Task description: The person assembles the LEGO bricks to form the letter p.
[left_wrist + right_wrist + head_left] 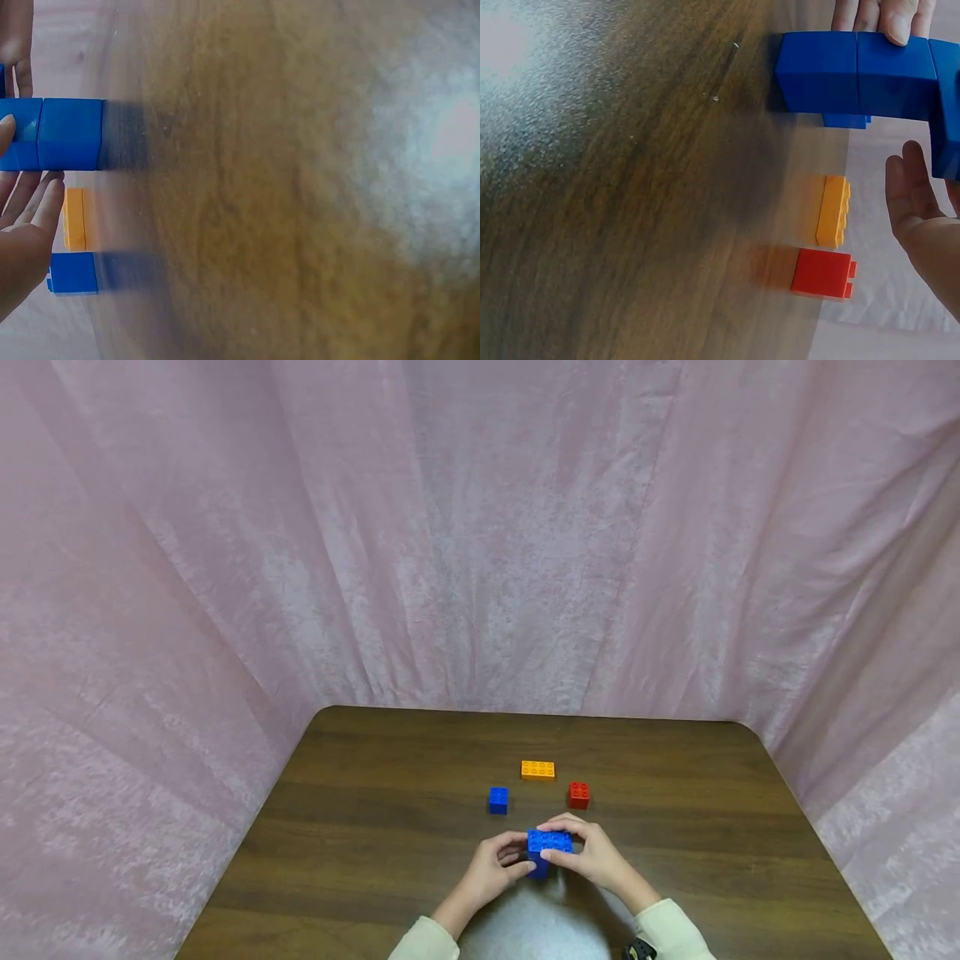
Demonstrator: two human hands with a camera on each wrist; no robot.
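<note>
Two blue bricks (819, 73) stand stacked on the wooden table, and a longer blue brick (551, 841) lies across their top, jutting out to the right. My left hand (489, 871) holds the stack from the left, its thumb on the near face and its fingers around the far side. The right hand (597, 857) pinches the long top brick between a thumb on its near side and fingers on its far side. In the right wrist view, the long brick (946, 109) overhangs the stack on the right hand's side.
Beyond the hands, a small blue brick (498, 801) stands on the table (360, 835) to the left and a red brick (579, 796) to the right. An orange brick (537, 770) lies farther back between them. A pink curtain (480, 568) hangs behind the table.
</note>
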